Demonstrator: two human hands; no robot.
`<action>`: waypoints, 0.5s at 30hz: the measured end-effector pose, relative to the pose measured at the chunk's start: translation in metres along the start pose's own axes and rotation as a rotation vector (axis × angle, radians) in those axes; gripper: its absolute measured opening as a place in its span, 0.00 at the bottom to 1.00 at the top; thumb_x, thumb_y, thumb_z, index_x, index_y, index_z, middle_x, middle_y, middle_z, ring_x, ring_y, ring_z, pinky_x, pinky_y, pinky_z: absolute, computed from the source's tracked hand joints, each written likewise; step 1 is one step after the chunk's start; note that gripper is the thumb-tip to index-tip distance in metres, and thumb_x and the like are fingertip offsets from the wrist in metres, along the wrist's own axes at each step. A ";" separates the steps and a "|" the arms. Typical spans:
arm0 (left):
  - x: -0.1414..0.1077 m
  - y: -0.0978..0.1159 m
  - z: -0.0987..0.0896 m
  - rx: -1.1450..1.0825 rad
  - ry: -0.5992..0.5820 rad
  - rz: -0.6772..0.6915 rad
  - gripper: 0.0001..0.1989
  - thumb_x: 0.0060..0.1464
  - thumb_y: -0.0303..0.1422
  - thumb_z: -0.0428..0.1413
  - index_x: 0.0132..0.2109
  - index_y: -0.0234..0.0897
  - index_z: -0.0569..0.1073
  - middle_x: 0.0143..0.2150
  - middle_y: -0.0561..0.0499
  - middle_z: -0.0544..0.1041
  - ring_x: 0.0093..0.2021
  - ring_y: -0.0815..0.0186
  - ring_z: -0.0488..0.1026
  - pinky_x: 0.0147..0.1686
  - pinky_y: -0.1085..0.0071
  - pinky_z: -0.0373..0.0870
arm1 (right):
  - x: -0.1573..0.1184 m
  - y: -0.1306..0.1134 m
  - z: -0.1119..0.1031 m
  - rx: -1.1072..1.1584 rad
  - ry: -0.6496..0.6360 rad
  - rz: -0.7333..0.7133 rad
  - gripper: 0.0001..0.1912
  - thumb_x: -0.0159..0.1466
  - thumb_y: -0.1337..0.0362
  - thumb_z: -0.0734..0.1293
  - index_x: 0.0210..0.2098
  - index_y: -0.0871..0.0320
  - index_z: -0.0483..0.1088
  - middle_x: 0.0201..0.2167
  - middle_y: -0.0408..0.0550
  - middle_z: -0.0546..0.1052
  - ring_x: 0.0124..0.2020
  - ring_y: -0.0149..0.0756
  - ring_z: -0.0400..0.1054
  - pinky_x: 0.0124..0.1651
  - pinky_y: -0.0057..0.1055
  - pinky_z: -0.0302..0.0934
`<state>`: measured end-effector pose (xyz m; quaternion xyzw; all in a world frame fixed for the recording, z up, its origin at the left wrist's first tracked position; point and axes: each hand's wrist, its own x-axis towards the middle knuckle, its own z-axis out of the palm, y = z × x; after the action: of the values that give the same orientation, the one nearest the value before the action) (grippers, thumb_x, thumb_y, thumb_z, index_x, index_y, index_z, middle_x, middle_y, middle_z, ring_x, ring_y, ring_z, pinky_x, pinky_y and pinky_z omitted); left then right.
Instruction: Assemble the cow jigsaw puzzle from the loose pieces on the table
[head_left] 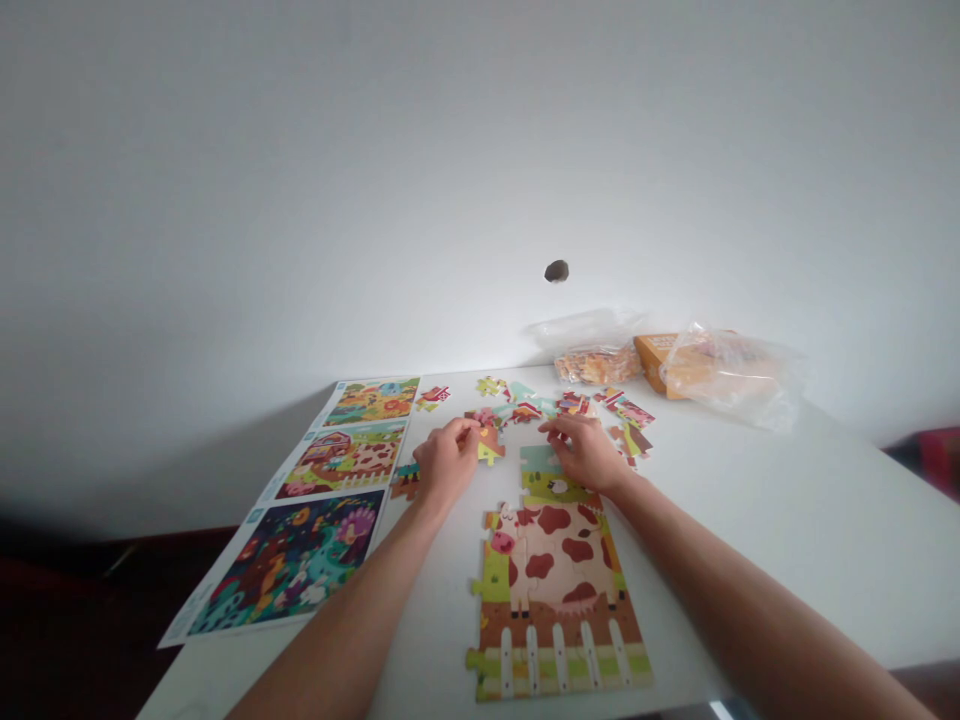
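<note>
A partly assembled jigsaw puzzle lies on the white table, showing a spotted cow above a white fence. My left hand is left of its top end, fingers pinched together at the edge of a puzzle piece with orange and green on it. My right hand hovers over the assembled part's upper edge. Its fingers are curled together, and whatever they may hold is hidden. Loose puzzle pieces lie beyond and beside both hands. Another brown and teal piece is partly behind my left hand.
A printed sheet with three pictures lies along the left edge. At the back right are a clear bag of orange pieces, an orange box and crumpled clear plastic. A white wall with a hole rises behind.
</note>
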<state>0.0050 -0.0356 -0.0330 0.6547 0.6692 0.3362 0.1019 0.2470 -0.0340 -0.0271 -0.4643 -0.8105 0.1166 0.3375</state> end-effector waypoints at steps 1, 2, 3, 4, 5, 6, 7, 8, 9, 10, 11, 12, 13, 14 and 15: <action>0.000 0.001 0.000 0.032 -0.016 -0.014 0.10 0.60 0.36 0.52 0.43 0.43 0.77 0.38 0.50 0.82 0.42 0.58 0.77 0.43 0.65 0.68 | 0.000 0.000 0.000 0.004 -0.004 -0.001 0.19 0.59 0.77 0.61 0.43 0.57 0.76 0.35 0.47 0.79 0.37 0.37 0.72 0.45 0.33 0.64; 0.000 0.001 -0.001 0.061 -0.032 -0.023 0.11 0.60 0.36 0.52 0.45 0.43 0.77 0.38 0.49 0.82 0.43 0.57 0.77 0.43 0.63 0.67 | 0.000 0.000 0.000 0.009 -0.007 0.000 0.20 0.58 0.78 0.60 0.43 0.57 0.76 0.35 0.46 0.79 0.37 0.37 0.72 0.45 0.32 0.64; -0.001 0.002 -0.001 0.087 -0.049 -0.021 0.11 0.60 0.37 0.52 0.46 0.43 0.77 0.39 0.49 0.82 0.44 0.56 0.76 0.44 0.62 0.66 | 0.000 0.001 0.000 0.012 -0.008 0.003 0.21 0.57 0.80 0.60 0.43 0.57 0.76 0.34 0.46 0.79 0.37 0.37 0.72 0.45 0.32 0.64; -0.001 0.003 -0.001 0.110 -0.059 -0.014 0.12 0.60 0.37 0.52 0.47 0.43 0.77 0.40 0.48 0.82 0.46 0.55 0.76 0.45 0.61 0.66 | 0.000 0.001 0.000 0.014 -0.009 0.007 0.22 0.56 0.80 0.60 0.43 0.58 0.76 0.34 0.46 0.79 0.38 0.37 0.72 0.45 0.32 0.64; -0.001 0.004 -0.001 0.129 -0.064 -0.001 0.12 0.60 0.37 0.53 0.48 0.44 0.76 0.41 0.48 0.82 0.47 0.54 0.75 0.46 0.60 0.65 | 0.000 0.002 0.000 0.012 -0.011 0.012 0.23 0.55 0.81 0.60 0.43 0.58 0.76 0.34 0.46 0.79 0.38 0.37 0.72 0.46 0.32 0.64; -0.002 0.004 -0.001 0.145 -0.062 0.014 0.13 0.59 0.37 0.53 0.49 0.45 0.76 0.42 0.49 0.82 0.49 0.54 0.74 0.47 0.60 0.65 | 0.000 0.002 0.000 0.008 -0.017 0.016 0.22 0.55 0.81 0.60 0.43 0.58 0.76 0.34 0.46 0.79 0.38 0.37 0.72 0.46 0.32 0.64; -0.002 0.005 0.000 0.158 -0.057 0.031 0.13 0.59 0.37 0.54 0.49 0.45 0.76 0.44 0.49 0.81 0.50 0.54 0.73 0.48 0.60 0.65 | 0.000 0.002 0.001 0.003 -0.027 0.018 0.21 0.56 0.80 0.61 0.43 0.58 0.76 0.35 0.47 0.79 0.38 0.37 0.72 0.46 0.32 0.64; -0.003 0.005 0.000 0.166 -0.051 0.052 0.13 0.58 0.36 0.55 0.49 0.46 0.76 0.45 0.50 0.81 0.51 0.54 0.73 0.49 0.60 0.65 | 0.000 0.002 0.001 -0.002 -0.037 0.016 0.20 0.56 0.79 0.61 0.42 0.58 0.77 0.36 0.48 0.79 0.38 0.37 0.72 0.46 0.32 0.64; -0.004 0.005 0.001 0.171 -0.049 0.076 0.13 0.57 0.36 0.55 0.50 0.46 0.76 0.46 0.51 0.81 0.51 0.55 0.72 0.50 0.60 0.64 | 0.000 0.001 0.001 -0.006 -0.046 0.011 0.19 0.57 0.78 0.62 0.42 0.57 0.77 0.37 0.48 0.79 0.38 0.37 0.72 0.46 0.32 0.64; -0.005 0.005 0.001 0.173 -0.051 0.104 0.14 0.57 0.35 0.56 0.50 0.46 0.76 0.47 0.51 0.80 0.51 0.55 0.72 0.50 0.61 0.65 | 0.000 0.001 0.002 -0.008 -0.053 0.002 0.17 0.58 0.77 0.62 0.41 0.57 0.77 0.37 0.48 0.79 0.39 0.38 0.72 0.46 0.32 0.64; -0.005 0.005 0.001 0.176 -0.055 0.137 0.14 0.56 0.35 0.56 0.50 0.45 0.76 0.48 0.51 0.80 0.51 0.55 0.71 0.51 0.61 0.65 | -0.001 0.000 0.002 -0.009 -0.058 -0.007 0.16 0.59 0.76 0.63 0.41 0.57 0.77 0.38 0.48 0.79 0.39 0.38 0.72 0.46 0.33 0.64; -0.006 0.005 0.002 0.179 -0.061 0.170 0.15 0.56 0.35 0.56 0.50 0.45 0.76 0.49 0.51 0.79 0.50 0.55 0.71 0.51 0.61 0.65 | -0.001 0.000 0.003 -0.008 -0.060 -0.014 0.16 0.59 0.76 0.63 0.41 0.56 0.77 0.38 0.48 0.79 0.40 0.38 0.72 0.46 0.33 0.64; -0.007 0.005 0.002 0.183 -0.071 0.203 0.15 0.55 0.35 0.57 0.50 0.45 0.76 0.49 0.51 0.79 0.50 0.55 0.71 0.51 0.60 0.65 | -0.001 0.000 0.003 -0.007 -0.061 -0.017 0.16 0.59 0.76 0.63 0.41 0.56 0.77 0.38 0.48 0.79 0.40 0.38 0.71 0.46 0.33 0.64; -0.008 0.005 0.002 0.188 -0.083 0.233 0.14 0.55 0.35 0.57 0.50 0.46 0.76 0.48 0.50 0.78 0.50 0.55 0.70 0.51 0.60 0.65 | -0.001 0.000 0.003 -0.007 -0.064 -0.018 0.16 0.59 0.76 0.63 0.41 0.56 0.77 0.38 0.48 0.79 0.40 0.38 0.71 0.46 0.33 0.64; -0.008 0.005 0.002 0.194 -0.095 0.260 0.14 0.55 0.35 0.57 0.49 0.46 0.77 0.47 0.50 0.78 0.50 0.54 0.70 0.51 0.59 0.65 | -0.001 0.000 0.004 -0.008 -0.067 -0.015 0.16 0.59 0.75 0.64 0.41 0.56 0.77 0.37 0.48 0.79 0.40 0.39 0.71 0.46 0.33 0.64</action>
<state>0.0116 -0.0434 -0.0338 0.7578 0.6025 0.2491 0.0256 0.2451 -0.0343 -0.0303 -0.4552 -0.8254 0.1265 0.3091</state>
